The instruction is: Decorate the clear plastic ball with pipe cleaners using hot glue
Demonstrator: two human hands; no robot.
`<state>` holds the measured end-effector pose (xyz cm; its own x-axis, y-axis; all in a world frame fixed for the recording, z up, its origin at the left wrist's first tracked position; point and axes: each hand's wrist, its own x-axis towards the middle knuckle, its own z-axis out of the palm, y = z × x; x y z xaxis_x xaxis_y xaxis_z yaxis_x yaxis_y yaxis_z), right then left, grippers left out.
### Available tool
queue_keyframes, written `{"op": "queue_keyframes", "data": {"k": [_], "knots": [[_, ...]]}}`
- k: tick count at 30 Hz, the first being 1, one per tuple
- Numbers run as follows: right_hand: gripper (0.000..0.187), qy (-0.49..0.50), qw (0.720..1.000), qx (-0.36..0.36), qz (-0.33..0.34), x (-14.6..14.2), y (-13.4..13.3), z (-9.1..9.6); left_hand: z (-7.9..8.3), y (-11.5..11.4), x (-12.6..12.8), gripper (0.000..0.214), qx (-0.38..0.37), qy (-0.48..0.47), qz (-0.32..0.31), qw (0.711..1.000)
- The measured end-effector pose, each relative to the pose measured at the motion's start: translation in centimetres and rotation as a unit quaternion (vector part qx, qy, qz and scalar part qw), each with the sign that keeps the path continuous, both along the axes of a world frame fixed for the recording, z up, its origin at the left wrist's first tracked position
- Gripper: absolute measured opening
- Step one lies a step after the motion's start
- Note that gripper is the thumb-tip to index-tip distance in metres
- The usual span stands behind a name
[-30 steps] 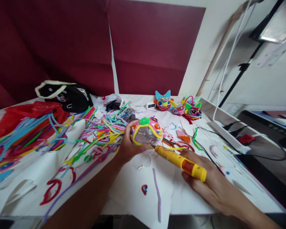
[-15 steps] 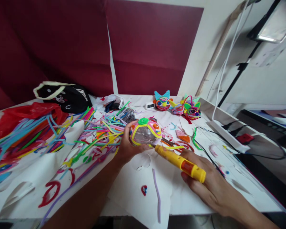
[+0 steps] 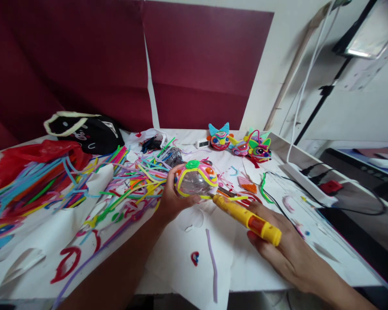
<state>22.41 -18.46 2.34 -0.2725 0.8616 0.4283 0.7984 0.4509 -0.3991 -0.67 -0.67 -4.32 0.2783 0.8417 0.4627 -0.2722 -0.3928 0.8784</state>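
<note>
My left hand (image 3: 174, 198) is closed around the side of a clear, rounded craft piece (image 3: 194, 183). Coloured pipe cleaner edges it in pink and yellow, with a green coil on top and orange spots. In my right hand (image 3: 274, 232) is a yellow hot glue gun (image 3: 242, 214), its metal tip at the lower right rim of the piece, near my left thumb. A yellow pipe cleaner (image 3: 236, 198) sticks out to the right from there. Below, on white paper (image 3: 177, 267), lie a purple pipe cleaner (image 3: 212, 262) and a small red and blue coiled piece (image 3: 195, 258).
Piled pipe cleaners (image 3: 139, 176) and a red plastic bag (image 3: 45, 150) cover the left side. Finished-looking animal heads (image 3: 220, 140) stand at the back. Scissors (image 3: 226, 193) lie behind the glue gun. A power strip (image 3: 310, 183) with cables runs along the right edge.
The glue gun's tip has shifted slightly right along the lower rim. My left hand keeps the craft piece in nearly the same place.
</note>
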Motion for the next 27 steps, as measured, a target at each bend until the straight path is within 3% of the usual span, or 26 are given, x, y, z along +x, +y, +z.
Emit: {"op": "queue_keyframes", "data": {"k": [16, 27], "knots": [[0.01, -0.019, 0.999, 0.032, 0.019, -1.4, 0.4, 0.9, 0.0, -0.1, 0.0, 0.098, 0.007, 0.014, 0.019, 1.0], [0.01, -0.004, 0.999, 0.031, -0.015, -0.7, 0.2, 0.7, 0.2, -0.1, 0.0, 0.096, -0.012, 0.003, 0.002, 1.0]]}}
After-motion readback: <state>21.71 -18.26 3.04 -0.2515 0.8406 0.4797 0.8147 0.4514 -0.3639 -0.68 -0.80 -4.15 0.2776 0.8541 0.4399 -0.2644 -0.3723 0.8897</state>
